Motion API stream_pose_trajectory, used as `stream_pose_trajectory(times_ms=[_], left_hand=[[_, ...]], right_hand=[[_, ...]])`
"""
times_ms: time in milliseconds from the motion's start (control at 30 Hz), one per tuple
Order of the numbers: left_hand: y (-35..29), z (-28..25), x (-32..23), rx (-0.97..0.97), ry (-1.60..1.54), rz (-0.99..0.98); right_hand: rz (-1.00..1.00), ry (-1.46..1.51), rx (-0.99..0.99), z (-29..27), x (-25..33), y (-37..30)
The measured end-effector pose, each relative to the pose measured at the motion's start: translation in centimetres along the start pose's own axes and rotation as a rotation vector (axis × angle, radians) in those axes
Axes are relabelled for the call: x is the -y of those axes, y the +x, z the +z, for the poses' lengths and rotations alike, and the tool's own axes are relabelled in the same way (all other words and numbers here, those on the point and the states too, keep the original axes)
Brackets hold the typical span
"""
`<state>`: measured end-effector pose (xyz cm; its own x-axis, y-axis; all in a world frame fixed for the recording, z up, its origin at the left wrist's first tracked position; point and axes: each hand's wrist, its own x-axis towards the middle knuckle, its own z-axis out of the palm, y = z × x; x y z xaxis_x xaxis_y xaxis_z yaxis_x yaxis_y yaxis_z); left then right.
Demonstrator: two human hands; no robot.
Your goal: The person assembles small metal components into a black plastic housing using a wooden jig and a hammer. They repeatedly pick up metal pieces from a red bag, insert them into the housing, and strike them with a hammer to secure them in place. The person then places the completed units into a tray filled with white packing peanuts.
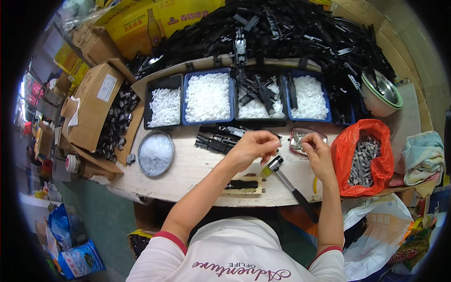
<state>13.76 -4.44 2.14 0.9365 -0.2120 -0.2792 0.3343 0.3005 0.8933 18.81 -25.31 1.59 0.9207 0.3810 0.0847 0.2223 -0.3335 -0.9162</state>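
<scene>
Over the middle of the bench, my left hand (253,149) is closed in a pinch; what its fingertips hold, if anything, is too small to make out. My right hand (320,152) pinches at the edge of a small red-rimmed tin (297,141) of shiny bits, and its fingertips show nothing I can name. Between the hands lies a mallet with a metal-and-yellowish head (271,167) and a black handle (303,203). Below my left wrist, a black part sits in a pale block-like holder (258,186). Several black slotted parts (217,140) lie behind that wrist.
Bins of small white pieces (207,96) line the back, below a heap of black parts (300,33). A round dish (156,154) of clear bits stands left. At right are a red bag (342,155) of grey screw-like pieces, stacked bowls (381,96) and a cloth (423,157).
</scene>
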Motion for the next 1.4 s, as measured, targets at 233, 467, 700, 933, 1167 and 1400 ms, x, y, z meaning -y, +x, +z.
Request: stream_pose_trajectory(times_ms=[233,467,700,933,1167,1400], left_hand=[[-7.7,-2.0,3.2,0.087,-0.331,0.027],[-9.3,-2.4,3.4,0.003,-0.229,0.071],[-10.1,-1.9,3.4,-0.102,-0.108,0.158],[-10.3,-0.8,3.9,-0.352,0.625,0.568],[-10.4,-1.5,5.3,-0.215,0.076,0.498],[-10.7,-2.0,5.8,-0.290,0.481,0.738]], right_hand=[[-0.167,0.205,0.294,5.3,4.5,-2.8],[-0.144,0.209,0.402,7.4,5.6,-3.3],[-0.219,0.108,0.390,7.7,6.2,-3.6],[-0.071,0.245,0.343,8.9,4.6,-4.5],[0.164,0.599,0.420,8.9,4.2,-5.3],[-0.021,0.360,0.317,9.4,4.5,-5.6]])
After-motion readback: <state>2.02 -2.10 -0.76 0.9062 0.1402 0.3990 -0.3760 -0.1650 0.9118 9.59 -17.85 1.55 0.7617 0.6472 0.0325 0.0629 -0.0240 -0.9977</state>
